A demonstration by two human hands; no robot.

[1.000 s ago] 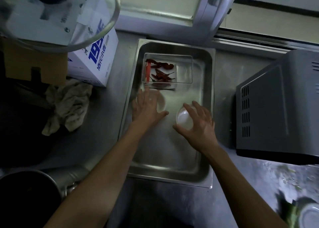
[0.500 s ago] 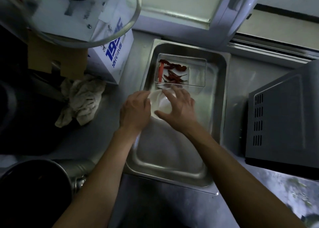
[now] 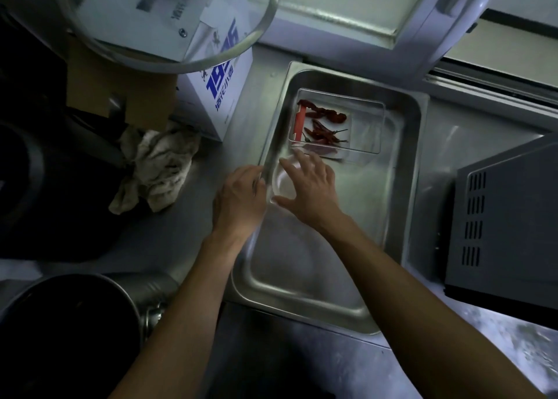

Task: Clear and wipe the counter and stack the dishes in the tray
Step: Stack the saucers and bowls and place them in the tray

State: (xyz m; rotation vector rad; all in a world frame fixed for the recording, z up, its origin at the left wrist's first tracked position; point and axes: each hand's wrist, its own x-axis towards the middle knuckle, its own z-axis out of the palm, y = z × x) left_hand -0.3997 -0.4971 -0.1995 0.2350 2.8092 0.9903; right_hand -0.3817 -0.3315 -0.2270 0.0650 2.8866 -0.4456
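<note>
A steel tray (image 3: pixel 404 187) lies on the metal counter (image 3: pixel 193 247). At its far end stands a clear plastic box (image 3: pixel 367 127) holding dried red chillies (image 3: pixel 324 125). Small white bowls (image 3: pixel 283 183) sit just in front of the box, against the tray's left wall. My right hand (image 3: pixel 311 187) arches over them, thumb and fingers curled round the top bowl. My left hand (image 3: pixel 238 199) is at the tray's left rim beside the bowls, fingers bent loosely downward, holding nothing that I can see.
A crumpled dirty cloth (image 3: pixel 154 169) lies on the counter left of the tray, below a white carton with blue print (image 3: pixel 220 94). A glass lid (image 3: pixel 163 21) hangs at top left. A grey microwave (image 3: pixel 507 223) stands right. A dark pot (image 3: pixel 66 323) sits at bottom left.
My right hand carried a small white bowl from the tray's middle to the bowl at the left wall. My left hand drew back off that bowl to the tray's rim.
</note>
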